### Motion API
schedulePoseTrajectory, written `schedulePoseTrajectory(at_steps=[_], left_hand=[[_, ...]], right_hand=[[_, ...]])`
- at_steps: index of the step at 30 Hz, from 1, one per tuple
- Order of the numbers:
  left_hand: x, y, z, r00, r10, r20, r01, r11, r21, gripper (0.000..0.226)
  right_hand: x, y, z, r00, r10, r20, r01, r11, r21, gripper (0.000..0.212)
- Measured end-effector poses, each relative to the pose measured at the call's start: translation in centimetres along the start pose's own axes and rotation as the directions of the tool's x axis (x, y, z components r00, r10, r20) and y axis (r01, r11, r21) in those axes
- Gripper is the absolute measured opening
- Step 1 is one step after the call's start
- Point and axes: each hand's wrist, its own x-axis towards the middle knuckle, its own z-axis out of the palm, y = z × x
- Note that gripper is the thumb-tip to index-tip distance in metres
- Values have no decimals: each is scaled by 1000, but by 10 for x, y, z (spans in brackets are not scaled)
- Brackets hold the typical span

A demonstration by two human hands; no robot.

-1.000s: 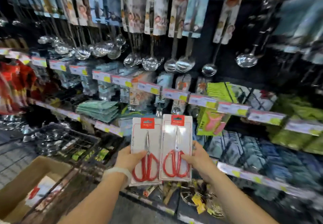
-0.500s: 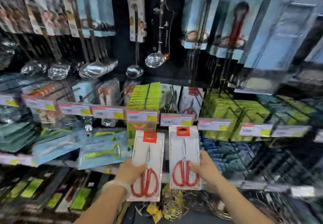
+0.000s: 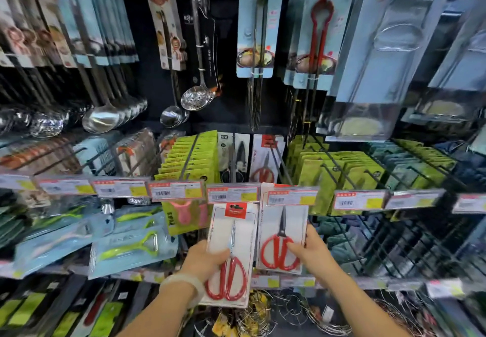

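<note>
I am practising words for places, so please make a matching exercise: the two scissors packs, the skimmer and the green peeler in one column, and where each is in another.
Column one:
1 lower scissors pack
2 higher scissors pack
3 perforated skimmer
4 green peeler

Column two:
a hangs high on the rack
b in the right hand
c in a blue pack, left of both hands
d in the left hand

Pairs: 1-d, 2-b, 3-a, 4-c

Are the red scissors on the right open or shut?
Shut: the scissors that the right hand holds show one point, loops side by side.
</note>
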Motion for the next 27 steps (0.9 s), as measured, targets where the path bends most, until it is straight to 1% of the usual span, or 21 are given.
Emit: schedulePoseTrajectory(at_steps=[4, 8, 10, 12, 13, 14, 15, 16, 18, 19, 20, 21, 23, 25, 27], left_hand=[[2, 3, -4, 1000, 9, 6, -9, 1000, 9, 26], [2, 2, -7, 999, 29, 14, -30, 999, 18, 25], [0, 1, -7, 999, 39, 20, -39, 999, 16, 23], [-1, 0, -5, 999, 31, 26, -31, 1000, 2, 24], [-2, 1, -3, 999, 26, 30, -26, 1000, 0, 25], [-2, 0, 0, 999, 25, 36, -25, 1000, 2, 27], [-1, 0, 2, 999, 28, 42, -28, 1000, 3, 27], [-1, 0, 6, 998, 28, 48, -28, 1000, 4, 26], [-3, 1, 16, 997, 23, 70, -23, 1000, -4, 22], [-5, 2, 22, 996, 23, 83, -22, 1000, -19, 21], [-5, 2, 28, 996, 27, 85, -23, 999, -38, 21], [-6, 3, 34, 996, 39, 80, -35, 998, -55, 21], [-7, 6, 45, 996, 82, 41, -80, 995, -51, 11], [-8, 12, 55, 991, 131, 8, -131, 991, -28, 6], [-7, 19, 63, 982, 189, 2, -189, 982, -11, 10]], right_hand=[[8, 12, 4, 999, 33, -31, -30, 997, 77, 37], [27, -2, 9, 998, 26, -51, -20, 994, 108, 35], [39, -13, 10, 994, 55, -90, -51, 997, 52, 36], [47, -20, 10, 976, 108, -188, -119, 992, -50, 41], [47, -22, 10, 967, 120, -227, -138, 988, -67, 44], [44, -23, 11, 964, 128, -233, -144, 988, -53, 46], [39, -22, 12, 973, 134, -186, -141, 990, -23, 46], [31, -19, 15, 986, 140, -94, -141, 990, -4, 44], [15, -12, 24, 975, 173, 141, -167, 985, -53, 40], [9, -6, 27, 961, 176, 211, -165, 984, -69, 36], [5, -2, 30, 960, 157, 232, -144, 987, -70, 30], [4, 4, 31, 971, 127, 204, -116, 991, -67, 23], [0, 9, 28, 993, 77, 86, -73, 996, -42, 14], [-3, 8, 20, 999, 38, -6, -38, 999, -28, 10], [-5, 4, 10, 999, 2, -54, -3, 1000, -3, 13]])
